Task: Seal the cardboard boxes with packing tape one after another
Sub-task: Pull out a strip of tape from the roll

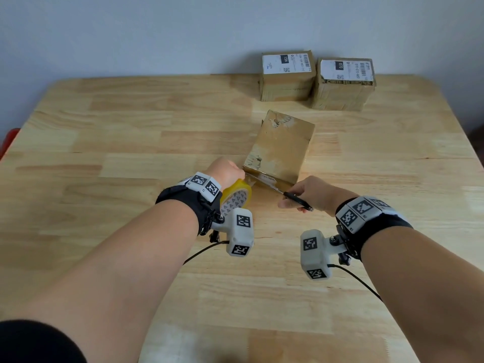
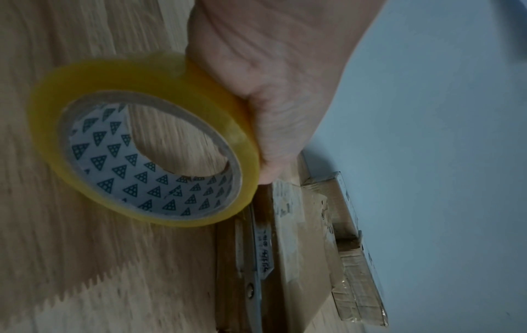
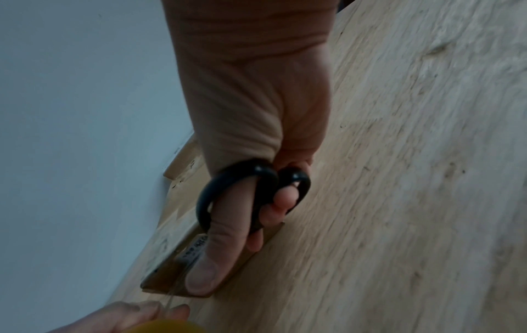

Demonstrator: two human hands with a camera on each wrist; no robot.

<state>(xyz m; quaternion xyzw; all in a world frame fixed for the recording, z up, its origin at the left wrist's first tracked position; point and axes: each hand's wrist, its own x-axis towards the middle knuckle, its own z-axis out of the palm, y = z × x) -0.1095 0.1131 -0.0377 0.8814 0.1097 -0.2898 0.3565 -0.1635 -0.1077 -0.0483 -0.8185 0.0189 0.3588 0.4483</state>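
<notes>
A worn cardboard box (image 1: 281, 148) lies mid-table, its near end facing me. My left hand (image 1: 227, 172) grips a yellow roll of packing tape (image 1: 237, 196) at the box's near left corner; the roll (image 2: 142, 144) fills the left wrist view under my left hand (image 2: 271, 94). My right hand (image 1: 306, 195) holds black-handled scissors (image 1: 296, 199), thumb and fingers through the loops (image 3: 256, 191). The blades (image 1: 264, 183) reach left along the box's near edge toward the roll, and the blades (image 2: 258, 259) appear beside the box (image 2: 302, 259).
Two more cardboard boxes with white shipping labels, one (image 1: 288, 74) and another (image 1: 343, 83), stand side by side at the back of the wooden table (image 1: 117, 153) against the wall. A red object (image 1: 7, 142) shows past the table's left edge.
</notes>
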